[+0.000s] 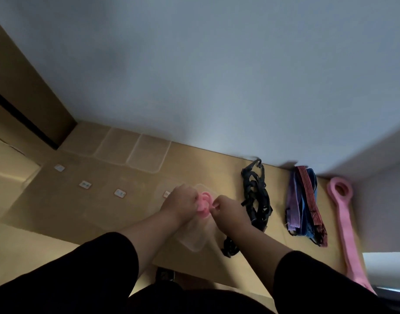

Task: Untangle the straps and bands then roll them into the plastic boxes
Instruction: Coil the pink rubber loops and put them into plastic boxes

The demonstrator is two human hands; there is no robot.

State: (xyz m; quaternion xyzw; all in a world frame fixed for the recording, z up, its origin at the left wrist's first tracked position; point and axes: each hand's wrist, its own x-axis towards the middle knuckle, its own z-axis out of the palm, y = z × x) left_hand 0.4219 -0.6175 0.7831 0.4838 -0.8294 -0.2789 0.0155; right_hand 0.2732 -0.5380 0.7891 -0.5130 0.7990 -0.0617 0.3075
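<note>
The rolling step is judged to be in hand: a pink band (204,203), coiled into a small roll, is gripped between the left hand (179,203) and the right hand (229,210), both curled round it, directly above a clear plastic box (194,242). The next move calls for the coil to be kept tight and lowered into that box. The tangled black straps (255,200), the striped bands (305,202) and a long pink band (346,225) lie to the right, apart from both hands.

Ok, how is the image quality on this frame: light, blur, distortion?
Head view: dim, flat light; soft all over, with both hands and the pink roll smeared; wide-angle bend tilts the wall; the clear boxes barely show against the table.
</note>
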